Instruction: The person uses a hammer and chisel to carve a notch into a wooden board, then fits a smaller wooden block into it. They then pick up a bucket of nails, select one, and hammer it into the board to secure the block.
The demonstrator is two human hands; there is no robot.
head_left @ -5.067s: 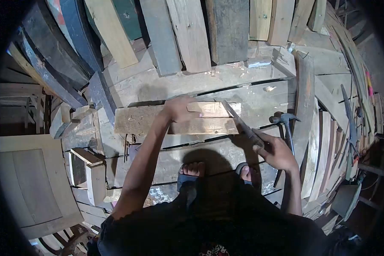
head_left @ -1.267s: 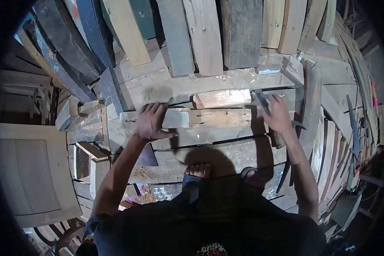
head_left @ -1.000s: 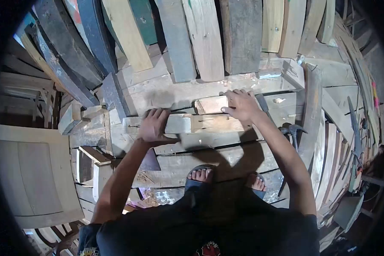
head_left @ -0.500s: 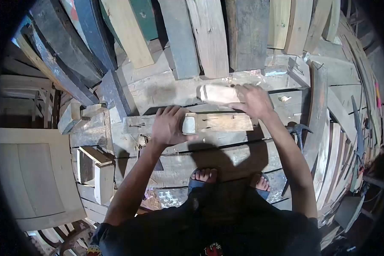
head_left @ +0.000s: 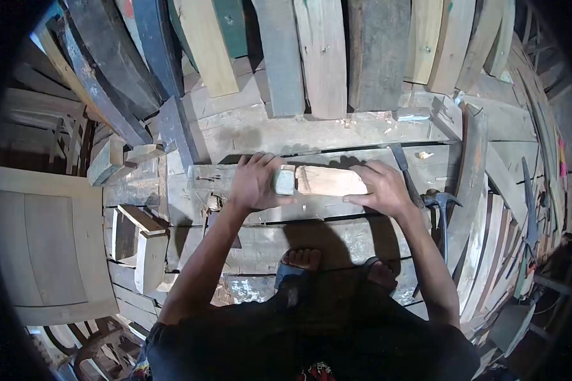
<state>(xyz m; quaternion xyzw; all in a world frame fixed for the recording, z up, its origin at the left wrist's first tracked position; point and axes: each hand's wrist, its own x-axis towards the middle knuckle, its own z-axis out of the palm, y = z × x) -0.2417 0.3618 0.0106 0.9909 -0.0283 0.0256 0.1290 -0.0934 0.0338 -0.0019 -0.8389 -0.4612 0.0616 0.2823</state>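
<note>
My left hand (head_left: pixel 256 184) is closed around a small pale greyish block (head_left: pixel 285 181), pressing it onto a worn plank (head_left: pixel 208 184) on the floor. Dark nails or nail marks show on the plank to the left of that hand. With fingers on the far edge and thumb on the near one, my right hand (head_left: pixel 382 188) grips the right end of a light wood block (head_left: pixel 329 181). This block covers the plank just right of the greyish block, a narrow dark gap between them. Its left end looks rough and splintered.
A claw hammer (head_left: pixel 443 206) lies to the right beside a dark-handled tool (head_left: pixel 407 173). Several boards (head_left: pixel 321 57) line the far side. A small wooden frame (head_left: pixel 136 232) and a panelled door (head_left: pixel 54 247) are at left. My sandalled feet (head_left: pixel 295 267) are close to the plank.
My right hand has brought the light wood block nearer and down, over the nailed part of the plank beside the greyish block. My left hand keeps its hold.
</note>
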